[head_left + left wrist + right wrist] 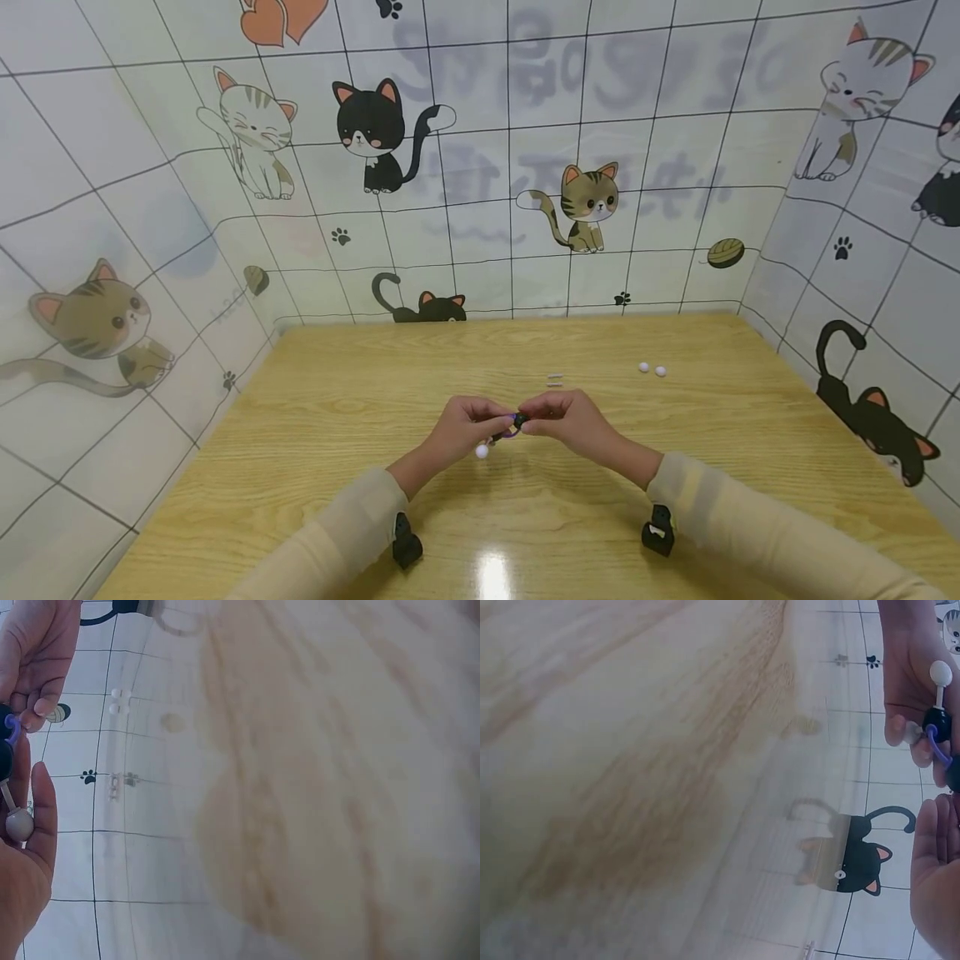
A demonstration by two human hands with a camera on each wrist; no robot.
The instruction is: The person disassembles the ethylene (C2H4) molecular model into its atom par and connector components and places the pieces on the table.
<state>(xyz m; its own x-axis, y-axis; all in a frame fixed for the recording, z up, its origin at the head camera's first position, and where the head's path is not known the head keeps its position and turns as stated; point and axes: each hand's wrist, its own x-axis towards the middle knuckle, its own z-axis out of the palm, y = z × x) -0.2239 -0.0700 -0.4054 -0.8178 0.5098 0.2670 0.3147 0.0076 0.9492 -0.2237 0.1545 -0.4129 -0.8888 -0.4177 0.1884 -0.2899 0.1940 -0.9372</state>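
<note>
In the head view both hands meet above the table, holding a small ball-and-stick model between them. My left hand (467, 429) grips its left part, where a white ball (482, 451) sticks out below the fingers. With thumb and fingers my right hand (573, 423) pinches near a black ball (521, 420). The right wrist view shows a curved purple link (940, 752) joining two black balls, the upper black ball (936, 722) bearing a white stick tipped with a white ball (941, 673). Another white ball (912, 733) shows beside the left fingers.
Two loose white balls (652, 369) lie on the wooden table (337, 367), back right. Two short pale sticks (555, 380) rest just beyond the right hand. A cat-print cloth (480, 225) surrounds the back and sides.
</note>
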